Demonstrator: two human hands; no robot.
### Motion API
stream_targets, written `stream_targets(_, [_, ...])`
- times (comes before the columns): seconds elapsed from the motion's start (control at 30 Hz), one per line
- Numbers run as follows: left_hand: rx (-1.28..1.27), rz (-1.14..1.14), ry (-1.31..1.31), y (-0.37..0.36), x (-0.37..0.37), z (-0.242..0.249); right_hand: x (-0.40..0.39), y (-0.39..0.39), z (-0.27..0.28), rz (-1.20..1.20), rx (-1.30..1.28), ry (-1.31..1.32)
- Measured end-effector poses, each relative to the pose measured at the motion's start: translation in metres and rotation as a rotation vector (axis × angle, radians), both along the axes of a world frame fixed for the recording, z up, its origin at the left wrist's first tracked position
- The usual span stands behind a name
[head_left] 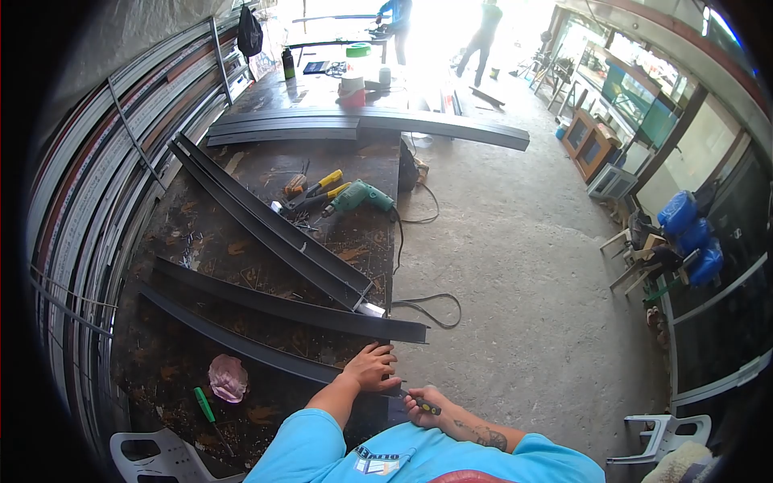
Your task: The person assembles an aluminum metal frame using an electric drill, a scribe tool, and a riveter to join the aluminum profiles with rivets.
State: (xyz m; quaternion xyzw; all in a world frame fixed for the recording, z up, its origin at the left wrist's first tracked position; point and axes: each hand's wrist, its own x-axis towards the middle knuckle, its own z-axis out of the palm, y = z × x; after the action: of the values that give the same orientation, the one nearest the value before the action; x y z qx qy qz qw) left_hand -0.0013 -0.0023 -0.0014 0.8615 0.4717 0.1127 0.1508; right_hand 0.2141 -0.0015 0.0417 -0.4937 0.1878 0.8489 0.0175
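The left hand (370, 369) lies with its fingers loosely spread on the end of a dark metal bar (241, 340), which stretches away to the hand's left across the table (274, 169). Just beside it, the right hand (425, 405) is curled around the black-and-yellow handle of a screwdriver (431, 408) pointed at that same end; whether the tip touches metal I cannot tell. Another bar (290, 304) lies just beyond the left hand, and a green drill (358, 197) farther beyond. Well left of both hands sit a crumpled pink wad (229, 378) and a green-handled tool (204, 405).
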Motion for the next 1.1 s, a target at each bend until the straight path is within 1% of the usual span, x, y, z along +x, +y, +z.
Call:
stream_targets(0.53, [-0.016,0.002,0.01,0.001,0.0,-0.002,0.001,0.002,-0.001,0.012,-0.007,-0.012])
stream_targets(0.7, [-0.018,-0.002,0.023,0.002,0.002,0.003,0.003,0.002,-0.022,-0.009,0.028,0.033])
stream_targets(0.77, [-0.002,0.016,-0.035,0.001,0.002,0.001,0.002,0.003,-0.03,0.01,-0.005,0.072])
stream_targets(0.87, [-0.009,0.022,-0.035,0.002,0.002,0.003,0.002,0.0,-0.027,0.023,0.02,0.056])
stream_targets(1.0, [-0.012,-0.005,-0.025,0.005,-0.001,-0.002,0.0,-0.001,-0.03,0.002,-0.043,0.055])
stream_targets(1.07, [0.048,0.002,-0.039,0.008,0.0,-0.005,0.003,-0.005,-0.039,0.04,-0.002,0.066])
stream_targets(1.1, [0.082,0.011,-0.07,0.008,0.002,-0.009,0.003,-0.009,-0.036,0.048,0.033,0.02])
